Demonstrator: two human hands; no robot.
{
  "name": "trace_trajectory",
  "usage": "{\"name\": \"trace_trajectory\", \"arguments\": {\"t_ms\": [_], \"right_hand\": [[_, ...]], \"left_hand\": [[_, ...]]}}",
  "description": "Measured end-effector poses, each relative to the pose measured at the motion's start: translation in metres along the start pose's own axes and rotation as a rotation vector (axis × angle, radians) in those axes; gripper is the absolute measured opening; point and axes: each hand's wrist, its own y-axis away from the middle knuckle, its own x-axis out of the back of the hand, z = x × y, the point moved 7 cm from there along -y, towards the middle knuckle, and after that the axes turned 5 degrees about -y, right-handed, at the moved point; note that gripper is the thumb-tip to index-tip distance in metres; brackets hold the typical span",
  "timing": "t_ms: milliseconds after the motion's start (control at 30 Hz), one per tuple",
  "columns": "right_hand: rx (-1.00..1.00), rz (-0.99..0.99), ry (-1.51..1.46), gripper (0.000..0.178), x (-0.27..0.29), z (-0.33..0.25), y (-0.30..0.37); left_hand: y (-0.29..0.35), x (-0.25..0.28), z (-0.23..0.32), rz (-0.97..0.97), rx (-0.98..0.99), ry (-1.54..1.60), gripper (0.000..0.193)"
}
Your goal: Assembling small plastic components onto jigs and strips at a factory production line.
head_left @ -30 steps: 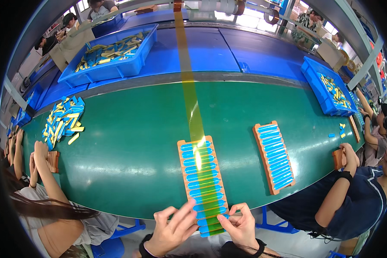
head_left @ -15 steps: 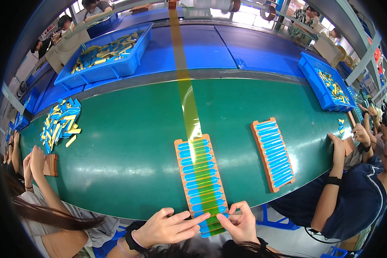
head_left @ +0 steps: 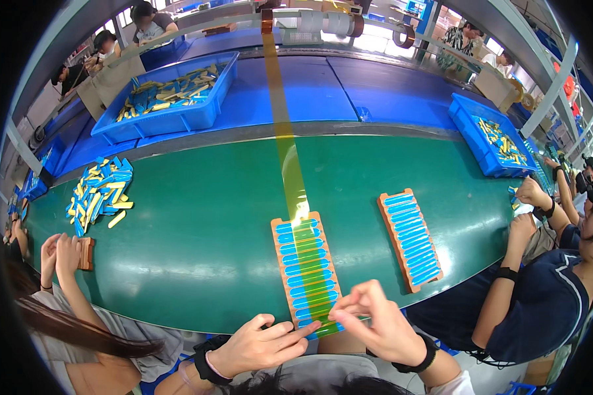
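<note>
A long orange-brown grooved rack (head_left: 282, 263) lies in front of me, filled with a row of blue strips (head_left: 291, 270). A transparent amber tape (head_left: 290, 172) runs down from a far roll and lies lengthwise over the middle of the strips. My left hand (head_left: 260, 345) has its fingers stretched out, the index finger on the tape at the rack's near end. My right hand (head_left: 385, 326) is just above the rack's near right edge, thumb and index finger pinched together. Anything between those fingertips is too small to make out.
To the right lies a second rack (head_left: 395, 242) with blue strips. A pile of blue and yellow strips (head_left: 102, 194) is at left. Blue bins (head_left: 178, 120) (head_left: 484, 153) of strips stand at the back. Co-workers' hands (head_left: 62, 257) (head_left: 524, 227) are at both sides.
My right hand has lifted off the rack's near end and moved slightly up and right, fingers more closed. My left hand stays on the tape. The view has shifted a little.
</note>
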Motion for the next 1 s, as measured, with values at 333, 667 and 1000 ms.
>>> {"name": "trace_trajectory", "arguments": {"t_ms": [333, 667, 1000], "right_hand": [[0.031, -0.118, 0.276, 0.038, -0.015, -0.013, -0.011], [-0.014, -0.144, 0.303, 0.044, -0.017, -0.014, -0.012], [0.141, -0.291, 0.456, 0.041, -0.023, -0.037, -0.020]], "left_hand": [[-0.019, 0.017, 0.017, -0.097, -0.158, -0.080, 0.007], [-0.065, -0.009, -0.193, 0.218, 1.089, 1.035, 0.059], [-0.091, -0.044, -0.203, 0.238, 0.913, 1.332, 0.027]]}}
